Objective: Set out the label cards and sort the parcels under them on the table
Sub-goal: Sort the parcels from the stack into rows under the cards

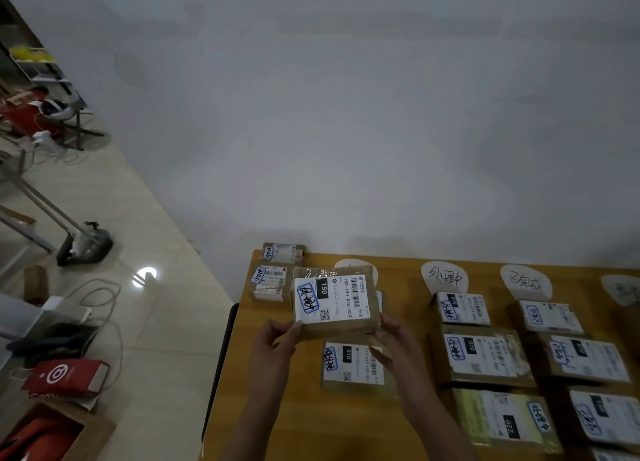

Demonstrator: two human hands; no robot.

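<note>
Both hands hold up a brown cardboard parcel (pixel 334 301) with a white "150" shipping label above the wooden table (pixel 304 422). My left hand (pixel 280 336) grips its lower left corner and my right hand (pixel 398 336) its lower right corner. White oval label cards (pixel 445 276) (pixel 526 282) lie along the table's far edge; one card (pixel 356 264) is partly hidden behind the held parcel. Parcels sit in columns under the cards: one "010" parcel (pixel 353 365) below my hands, a middle column (pixel 481 355) and a right column (pixel 585 358).
Two small parcels (pixel 272 282) are stacked at the table's far left corner. A white wall rises behind the table. On the tiled floor to the left are cables, a red bag (pixel 64 377), a cardboard box and a stand base (pixel 85 244).
</note>
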